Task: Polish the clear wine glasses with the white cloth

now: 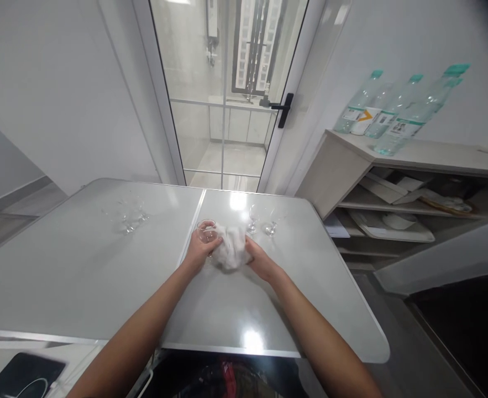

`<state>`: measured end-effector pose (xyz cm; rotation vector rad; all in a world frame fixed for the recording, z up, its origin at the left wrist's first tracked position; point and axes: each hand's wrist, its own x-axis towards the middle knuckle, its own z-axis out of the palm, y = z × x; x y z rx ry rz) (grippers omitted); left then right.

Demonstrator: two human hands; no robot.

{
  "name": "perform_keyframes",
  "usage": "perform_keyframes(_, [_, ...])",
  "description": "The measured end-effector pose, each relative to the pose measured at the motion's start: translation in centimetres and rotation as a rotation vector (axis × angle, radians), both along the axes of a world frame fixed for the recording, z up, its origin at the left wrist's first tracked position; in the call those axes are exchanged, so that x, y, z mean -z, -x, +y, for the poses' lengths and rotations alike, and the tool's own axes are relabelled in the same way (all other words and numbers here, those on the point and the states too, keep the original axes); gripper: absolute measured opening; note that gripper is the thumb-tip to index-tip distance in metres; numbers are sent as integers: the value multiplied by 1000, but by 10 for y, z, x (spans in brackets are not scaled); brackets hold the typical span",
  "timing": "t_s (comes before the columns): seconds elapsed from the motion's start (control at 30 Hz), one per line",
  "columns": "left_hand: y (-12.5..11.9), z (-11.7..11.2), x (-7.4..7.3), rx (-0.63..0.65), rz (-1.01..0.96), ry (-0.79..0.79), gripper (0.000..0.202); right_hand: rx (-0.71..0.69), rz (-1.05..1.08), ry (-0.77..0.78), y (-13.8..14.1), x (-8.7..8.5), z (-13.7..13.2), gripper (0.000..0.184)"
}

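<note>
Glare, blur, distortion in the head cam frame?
Head view: glare, two bright spots near the far and near edges of the table; blur, the cloth by the right hand looks smeared; low contrast, the clear glasses at left nearly vanish against the tabletop; distortion, bottles lean and stretch rightward; upper-right corner dark.

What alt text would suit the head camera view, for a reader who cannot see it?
A person's left hand holds a clear glass, and the right hand a white cloth beside it, above a pale table. More glasses are on the table; bottles stand on a cabinet at right.
</note>
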<state>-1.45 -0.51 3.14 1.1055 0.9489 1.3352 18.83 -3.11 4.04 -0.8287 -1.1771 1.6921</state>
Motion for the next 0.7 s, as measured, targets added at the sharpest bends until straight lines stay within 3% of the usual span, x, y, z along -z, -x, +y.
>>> perform_keyframes(0.23, [13, 2, -16, -42, -172, -61, 57, 289, -33, 36, 0, 18, 12, 41])
perform_keyframes(0.4, [19, 9, -13, -117, -94, -15, 55, 463, -265, -413, -8, 11, 8, 32])
perform_keyframes(0.47, [20, 10, -12, -192, 51, -37, 52, 491, -316, -484, -10, 11, 7, 36])
perform_keyframes(0.6, [21, 8, -14, -359, 429, -213, 41, 490, -262, -235, -10, 22, 14, 52])
perform_keyframes(0.7, [22, 7, -17, -393, 525, -246, 39, 329, -176, 18, -8, 26, 16, 56])
